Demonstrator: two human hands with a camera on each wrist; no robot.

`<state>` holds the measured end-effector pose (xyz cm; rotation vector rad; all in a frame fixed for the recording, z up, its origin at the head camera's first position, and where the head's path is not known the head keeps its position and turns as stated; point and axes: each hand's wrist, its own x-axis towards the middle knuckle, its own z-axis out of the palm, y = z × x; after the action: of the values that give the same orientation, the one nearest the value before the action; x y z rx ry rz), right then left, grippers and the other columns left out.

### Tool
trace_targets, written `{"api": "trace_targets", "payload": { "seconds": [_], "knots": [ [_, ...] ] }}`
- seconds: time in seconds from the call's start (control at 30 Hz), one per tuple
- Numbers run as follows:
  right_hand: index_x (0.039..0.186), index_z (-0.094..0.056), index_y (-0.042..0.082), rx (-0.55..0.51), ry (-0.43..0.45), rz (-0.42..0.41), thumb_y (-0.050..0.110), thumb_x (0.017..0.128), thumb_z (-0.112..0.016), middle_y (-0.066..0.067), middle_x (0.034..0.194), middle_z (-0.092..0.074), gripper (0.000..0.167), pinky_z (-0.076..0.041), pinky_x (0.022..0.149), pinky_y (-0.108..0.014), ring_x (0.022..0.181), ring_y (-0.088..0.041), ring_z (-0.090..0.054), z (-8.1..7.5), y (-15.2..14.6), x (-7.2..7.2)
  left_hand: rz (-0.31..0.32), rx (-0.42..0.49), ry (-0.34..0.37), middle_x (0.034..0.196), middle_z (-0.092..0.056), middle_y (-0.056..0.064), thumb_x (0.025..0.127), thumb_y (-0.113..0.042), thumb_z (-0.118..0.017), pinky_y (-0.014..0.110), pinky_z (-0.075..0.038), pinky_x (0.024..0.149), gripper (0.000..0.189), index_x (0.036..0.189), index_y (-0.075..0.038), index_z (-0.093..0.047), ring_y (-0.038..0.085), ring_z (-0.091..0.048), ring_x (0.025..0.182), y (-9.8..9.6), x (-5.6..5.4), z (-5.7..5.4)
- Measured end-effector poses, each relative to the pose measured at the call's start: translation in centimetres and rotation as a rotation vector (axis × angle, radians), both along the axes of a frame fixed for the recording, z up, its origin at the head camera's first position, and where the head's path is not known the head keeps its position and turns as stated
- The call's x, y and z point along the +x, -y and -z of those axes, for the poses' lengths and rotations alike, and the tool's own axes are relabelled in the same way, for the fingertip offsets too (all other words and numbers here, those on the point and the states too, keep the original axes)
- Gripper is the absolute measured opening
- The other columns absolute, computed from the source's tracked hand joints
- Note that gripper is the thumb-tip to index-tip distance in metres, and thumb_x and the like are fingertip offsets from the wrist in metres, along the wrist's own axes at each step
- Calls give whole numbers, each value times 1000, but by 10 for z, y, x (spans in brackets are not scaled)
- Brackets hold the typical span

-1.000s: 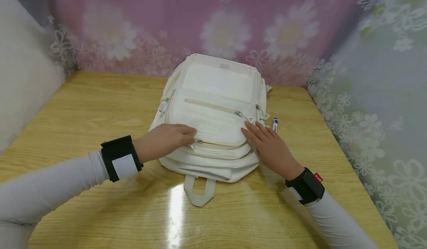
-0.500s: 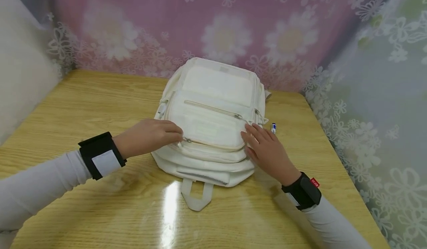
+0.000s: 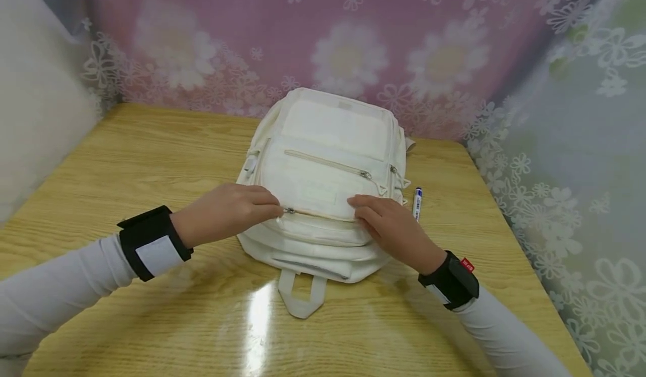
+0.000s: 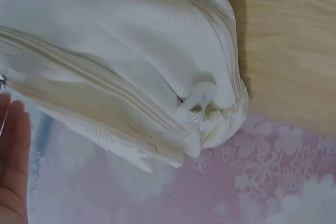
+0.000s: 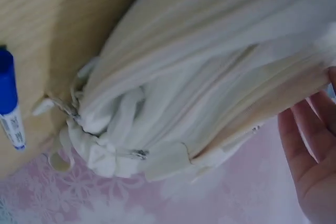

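A cream backpack [image 3: 323, 192] lies on the table with its top handle [image 3: 301, 304] toward me. At the left of the front pocket's curved zipper [image 3: 323, 214], my left hand [image 3: 234, 208] pinches the zipper pull, mostly hidden by the fingertips; the metal slider [image 3: 289, 211] shows just beside them. My right hand [image 3: 393, 228] holds the pocket's lower right edge between thumb and fingers. The right wrist view shows the fingers [image 5: 299, 145] under that edge. In the left wrist view, the left fingers [image 4: 16, 145] are partly cut off by the frame.
A blue-capped white marker [image 3: 417, 203] lies on the wooden table [image 3: 166, 152], right of the backpack. A second zipper [image 3: 328, 164] crosses the bag's front above the pocket. Flowered curtains [image 3: 348, 46] hang behind the table and at its right side.
My left hand and the slider have moved left along the front pocket zipper. The right hand has shifted left, from resting flat on the bag's right side to gripping the pocket edge.
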<state>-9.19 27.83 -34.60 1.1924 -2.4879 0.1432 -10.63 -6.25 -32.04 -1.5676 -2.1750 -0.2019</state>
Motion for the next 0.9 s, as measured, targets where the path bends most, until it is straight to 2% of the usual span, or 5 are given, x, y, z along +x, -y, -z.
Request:
{"api": "trace_targets", "payload": {
  "seconds": [0.23,0.47,0.6,0.77,0.9],
  "knots": [
    [111,-55,3,-62,-80,111,7,87,-63,-8,98,-65,26,-52,70,-36,82,-23,-64,-20,0,2,-110,-114,29,94,-70,-1,75,1,-73,27,-53,74,37,108,-13,-67,15,-64,88,9,-13,0],
    [114,-56,2,-140,-195,117,23,102,-32,-9,90,-64,34,-41,53,-28,69,-21,-57,-26,-4,0,-237,-120,39,84,-70,1,76,7,-69,33,-53,71,37,107,-12,-67,19,-64,80,32,-42,-2],
    [112,-57,1,-171,-243,105,21,103,-30,-7,87,-62,34,-31,50,-25,60,-17,-50,-24,-5,3,-276,-139,18,78,-69,2,79,6,-67,33,-52,66,33,104,-14,-69,19,-62,72,29,-64,-2],
    [113,-57,0,-175,-257,109,19,103,-32,-6,90,-63,33,-33,50,-25,59,-17,-52,-23,-5,5,-372,-147,6,70,-67,2,81,-1,-68,32,-51,59,25,100,-16,-71,17,-57,60,24,-92,1],
    [113,-57,0,-175,-264,101,18,103,-32,-6,91,-63,32,-30,49,-24,59,-17,-51,-25,-4,4,-446,-98,59,72,-68,2,84,-17,-68,33,-53,60,14,96,-17,-74,18,-60,60,19,-102,3]
  ]
}}
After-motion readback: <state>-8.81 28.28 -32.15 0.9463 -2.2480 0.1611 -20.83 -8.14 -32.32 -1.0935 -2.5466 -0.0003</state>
